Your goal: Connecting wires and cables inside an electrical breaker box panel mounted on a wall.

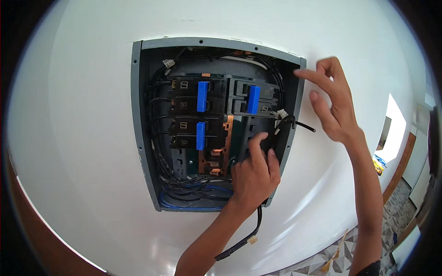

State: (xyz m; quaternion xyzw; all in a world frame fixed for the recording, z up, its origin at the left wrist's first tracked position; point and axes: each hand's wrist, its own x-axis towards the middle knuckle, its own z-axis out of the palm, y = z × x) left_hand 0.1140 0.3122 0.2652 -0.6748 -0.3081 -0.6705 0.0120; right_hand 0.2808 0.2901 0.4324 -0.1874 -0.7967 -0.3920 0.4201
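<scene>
A grey metal breaker box (pixel 136 92) is set in a white wall. Inside sit black circuit breakers (pixel 184 97) with blue handle ties (pixel 201 96), beside copper bus bars (pixel 228 138). My left hand (pixel 255 172) reaches into the lower right of the box, its index finger and thumb apart and nothing visible between them; its other fingers are partly hidden. A short black wire end (pixel 306 126) sticks out over the right rim, between my hands. Just outside the upper right edge, my right hand (pixel 335 99) has its fingers bent and spread, holding nothing.
A thick black cable (pixel 259 225) with a pale tag hangs below the box, near my left forearm. Black and blue wires (pixel 193 195) bunch along the box bottom. At far right are a window opening (pixel 393 129) and a patterned tile floor (pixel 398 207).
</scene>
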